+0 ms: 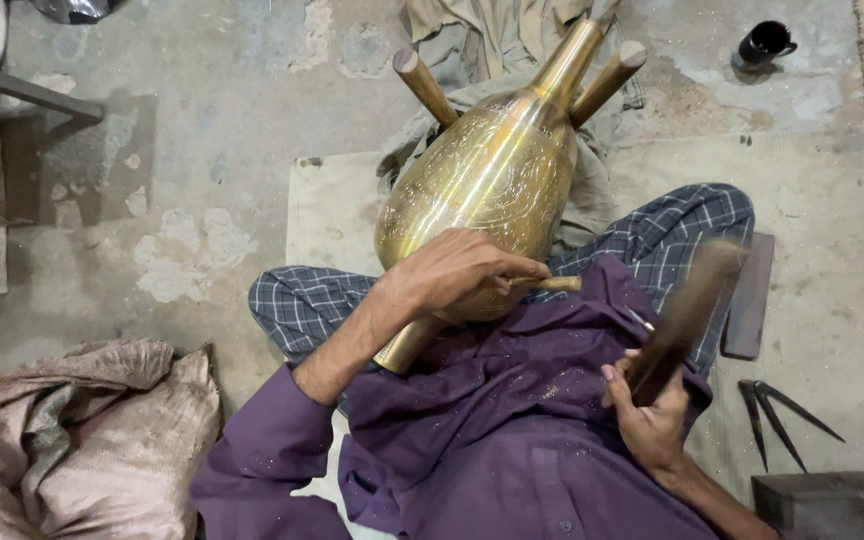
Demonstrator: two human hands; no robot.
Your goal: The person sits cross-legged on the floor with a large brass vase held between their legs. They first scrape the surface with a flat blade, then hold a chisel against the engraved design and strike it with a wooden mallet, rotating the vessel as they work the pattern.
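Brass, polished and finely engraved, made up the large vase [487, 170] lying tilted across the seated person's lap, its neck propped between two wooden pegs [612, 75]. The left hand [462, 270] was clenched around a thin wooden-handled chisel [552, 284], tip pressed against the vase's belly, forearm bent in from the left. The right hand [652, 415] gripped a dark wooden mallet [687, 310], raised and blurred, wrist cocked beside the purple shirt [512, 430]. The vase looked heavy, rigid and slippery, easily dented; its narrow neck or base seemed the safest hold. Pointed metal tools [777, 415] lay on the floor nearby.
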